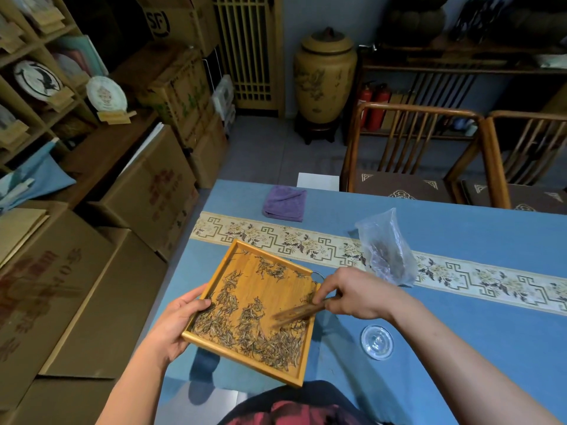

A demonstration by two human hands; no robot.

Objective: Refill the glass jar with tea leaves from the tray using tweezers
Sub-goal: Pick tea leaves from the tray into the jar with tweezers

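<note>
**Still early: most of the leaf is on the tray**

Roughly, I'd call this the start of the job. The wooden tray (299, 382) is lifted off the blue table (460, 240) and tilted, and its floor is still thick with tea leaves (260, 338), densest toward the 5 o'clock corner. Lots left to move.

Hands:
- left hand (179, 320) grips the tray's 9 o'clock rim, thumb curled over the edge, fingers underneath.
- right hand (357, 294) comes in from 3 o'clock, fingers closed on the wooden tweezers (296, 312), whose tips are down in the leaves.

Poor visibility:
- The tweezers are motion-blurred; I can't tell if the tips are pinching leaf or just raking it.
- I can't confidently locate the jar. The round clear glass piece (376, 342) on the table at 4 o'clock from the tray is probably its mouth or its lid seen from above; fill level unreadable.
- A thin metal loop peeks out behind the tray's 2 o'clock corner, mostly hidden.
- The plastic bag (388, 250) at 1 o'clock holds something dark, likely more tea.
- The purple cloth (285, 203) sits at 12 o'clock, unused.
</note>
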